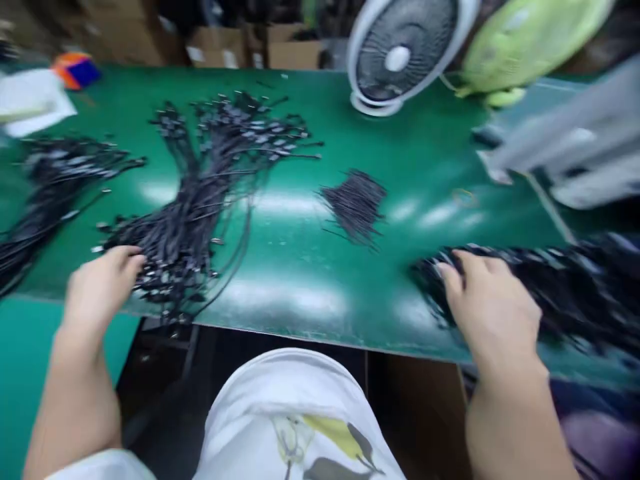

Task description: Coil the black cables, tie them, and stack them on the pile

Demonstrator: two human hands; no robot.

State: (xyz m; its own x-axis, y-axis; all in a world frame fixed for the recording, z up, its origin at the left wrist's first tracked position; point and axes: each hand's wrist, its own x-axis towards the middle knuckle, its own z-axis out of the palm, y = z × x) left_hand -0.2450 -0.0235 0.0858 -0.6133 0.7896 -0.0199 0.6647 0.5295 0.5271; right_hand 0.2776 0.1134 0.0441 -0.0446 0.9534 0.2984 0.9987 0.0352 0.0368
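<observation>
My left hand [103, 280] is at the left edge of a large pile of black cables [187, 213]. Its thumb and forefinger curl close together beside the metal-tipped connectors, and anything between them is too blurred to make out. Over at the right, my right hand [493, 310] rests above the near end of a row of black cable bundles [565, 287]. The thumb and forefinger there are apart, touching or just over the bundles. Between my hands, farther back, lies a small heap of thin black ties or wires [354, 205].
A second cable pile [65, 180] lies at the far left of the green table [285, 267]. A round fan [400, 57] stands at the back, beside a yellow-green bag [530, 43]. Grey plastic bags [575, 133] lie back right. A rubber band [465, 197] is near them.
</observation>
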